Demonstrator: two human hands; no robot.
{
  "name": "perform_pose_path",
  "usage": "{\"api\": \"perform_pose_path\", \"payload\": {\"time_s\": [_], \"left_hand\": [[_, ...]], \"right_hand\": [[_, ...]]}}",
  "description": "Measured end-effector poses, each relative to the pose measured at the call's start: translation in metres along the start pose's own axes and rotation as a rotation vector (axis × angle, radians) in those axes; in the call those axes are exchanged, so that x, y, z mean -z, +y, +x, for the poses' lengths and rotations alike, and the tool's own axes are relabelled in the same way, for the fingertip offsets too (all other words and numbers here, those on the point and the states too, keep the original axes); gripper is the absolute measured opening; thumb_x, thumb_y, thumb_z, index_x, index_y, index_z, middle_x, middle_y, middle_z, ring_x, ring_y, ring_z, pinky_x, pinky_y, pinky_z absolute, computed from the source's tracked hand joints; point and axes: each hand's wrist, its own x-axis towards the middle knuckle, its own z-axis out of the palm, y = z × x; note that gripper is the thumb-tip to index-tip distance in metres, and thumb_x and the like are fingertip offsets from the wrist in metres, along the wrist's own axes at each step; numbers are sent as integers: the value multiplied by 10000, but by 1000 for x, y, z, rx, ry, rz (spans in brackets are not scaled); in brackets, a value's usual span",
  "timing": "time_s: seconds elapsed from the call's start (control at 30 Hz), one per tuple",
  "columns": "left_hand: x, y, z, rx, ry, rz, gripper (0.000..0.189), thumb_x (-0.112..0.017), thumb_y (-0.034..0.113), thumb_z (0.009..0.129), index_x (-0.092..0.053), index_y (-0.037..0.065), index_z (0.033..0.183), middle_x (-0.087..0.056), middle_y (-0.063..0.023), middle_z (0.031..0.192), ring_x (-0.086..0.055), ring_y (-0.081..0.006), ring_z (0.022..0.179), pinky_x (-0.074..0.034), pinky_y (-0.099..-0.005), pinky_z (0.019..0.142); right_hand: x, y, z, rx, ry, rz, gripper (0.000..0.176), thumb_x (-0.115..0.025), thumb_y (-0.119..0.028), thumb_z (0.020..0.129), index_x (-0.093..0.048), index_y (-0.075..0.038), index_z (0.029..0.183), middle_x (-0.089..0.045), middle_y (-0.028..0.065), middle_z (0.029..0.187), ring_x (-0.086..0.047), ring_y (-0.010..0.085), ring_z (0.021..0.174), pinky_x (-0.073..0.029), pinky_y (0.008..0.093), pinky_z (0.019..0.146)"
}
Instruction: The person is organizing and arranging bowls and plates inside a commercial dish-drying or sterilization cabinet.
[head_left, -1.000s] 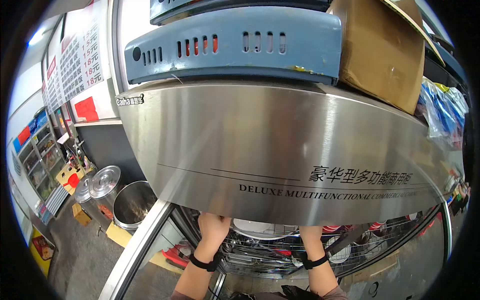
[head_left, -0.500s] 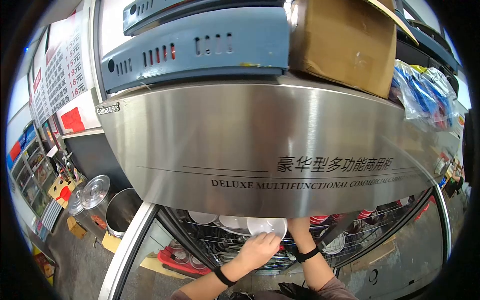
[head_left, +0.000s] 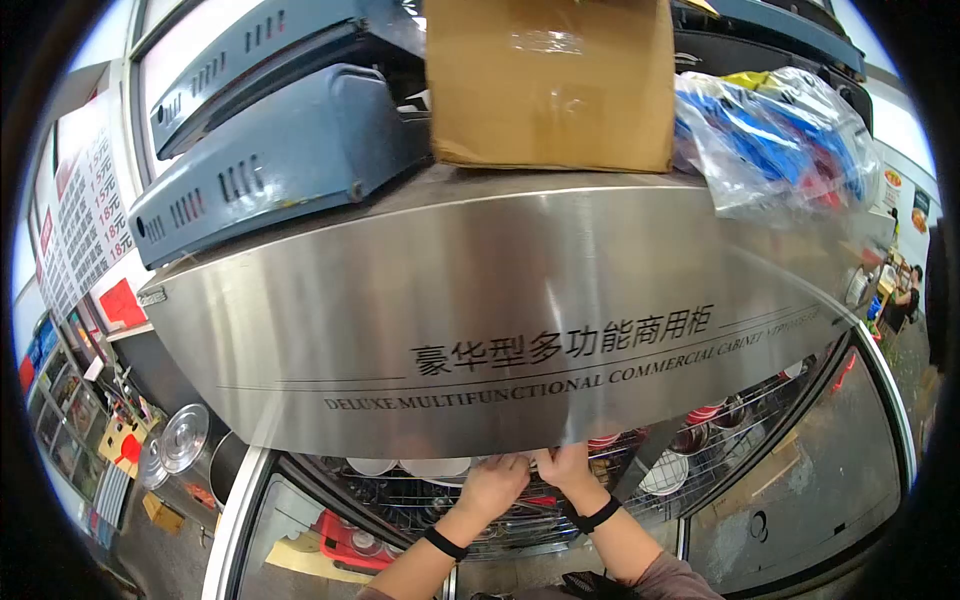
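Reaching onto the dish rack (head_left: 500, 527), left hand (head_left: 492, 482) and right hand (head_left: 565, 467) are seen together; grips cannot be told; careful lifting seems needed.

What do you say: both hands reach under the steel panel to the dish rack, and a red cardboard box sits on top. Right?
No: the head view shows the cardboard box is brown, not red. The left hand and right hand do reach under the steel panel to the dish rack.

Black wristbands (head_left: 444, 543) circle both bare forearms.
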Motion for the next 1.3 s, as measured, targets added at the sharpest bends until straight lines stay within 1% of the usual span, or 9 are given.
{"api": "perform_pose_path", "payload": {"time_s": [0.43,0.6,0.73,0.87,0.97,1.03,1.1,1.13,1.3], "left_hand": [[1,-4,31,128,-101,-111,375,-552,287,974,-693,23,1202,-689,-248,1181,-637,-456,1115,-485,-528,1004],[-13,-12,33,108,-123,-118,354,-552,258,962,-698,7,1164,-699,-249,1142,-651,-456,1054,-501,-528,950],[3,-2,38,148,-71,-102,274,-634,206,880,-720,16,1058,-710,-231,1067,-669,-446,954,-519,-524,864],[48,6,28,79,253,-96,108,-718,170,781,-738,71,821,-704,-148,801,-678,-376,765,-537,-478,722],[77,-18,-9,323,322,-41,45,-725,126,772,-739,86,789,-697,-117,740,-683,-354,749,-541,-444,691],[84,-47,-27,457,453,23,118,-740,114,765,-736,78,877,-711,-141,841,-683,-381,766,-543,-437,673],[90,-74,-35,553,602,99,201,-754,134,743,-719,74,932,-704,-146,905,-681,-391,749,-542,-442,645],[90,-87,-45,614,418,243,299,-746,115,759,-714,78,1054,-703,-153,982,-688,-405,877,-552,-478,731],[80,-119,-61,718,223,223,390,-716,80,782,-678,62,1170,-678,-185,1125,-662,-409,1032,-552,-501,822]], "right_hand": [[-14,21,0,-154,-96,-275,258,-695,-147,797,-727,-23,1021,-719,203,1021,-668,431,946,-518,509,831],[-19,27,-6,-330,-200,-294,274,-634,-163,858,-718,-16,1073,-713,229,1068,-666,450,999,-523,527,867],[-23,36,-15,-239,-224,-436,303,-628,-175,871,-703,-9,1113,-701,243,1118,-663,455,1034,-523,526,880],[-32,79,-39,-137,-254,-569,353,-636,-161,886,-691,-32,1210,-688,241,1172,-646,460,1087,-518,524,915],[-24,58,-24,-85,-254,-602,282,-644,-188,911,-722,-58,1149,-704,205,1120,-652,423,1063,-523,511,897],[-26,54,-26,-144,-235,-645,266,-690,-200,887,-731,-60,1109,-708,192,1062,-659,411,1013,-521,511,865],[-25,61,-28,20,-155,-595,257,-696,-176,877,-726,-52,1100,-706,197,1053,-658,411,1002,-517,511,858],[-26,64,-29,-33,-146,-560,258,-694,-171,879,-722,-48,1104,-704,198,1056,-656,412,1002,-516,510,861],[-25,65,-31,-62,-144,-674,270,-683,-170,899,-702,-29,1128,-693,204,1080,-642,424,1007,-510,505,875]]}}
